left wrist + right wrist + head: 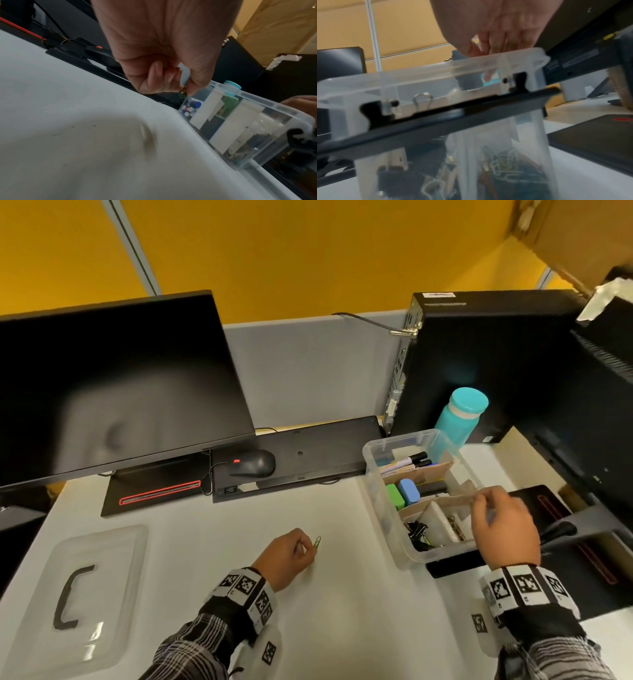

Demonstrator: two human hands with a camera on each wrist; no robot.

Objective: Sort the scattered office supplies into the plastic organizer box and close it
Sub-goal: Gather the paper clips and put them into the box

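Note:
My left hand rests on the white desk and pinches a green paper clip between thumb and forefinger; the left wrist view shows the clip at the fingertips. The clear plastic organizer box stands open to the right, with cardboard dividers. It holds markers, green and blue blocks, black binder clips and paper clips. My right hand hovers over the box's right side, fingers pointing loosely down, and I see nothing in them. The clear lid with a black handle lies at the front left.
A monitor stands at the back left, with a black mouse and a keyboard behind the work area. A PC tower and a teal bottle stand behind the box. A second monitor's stand is at the right.

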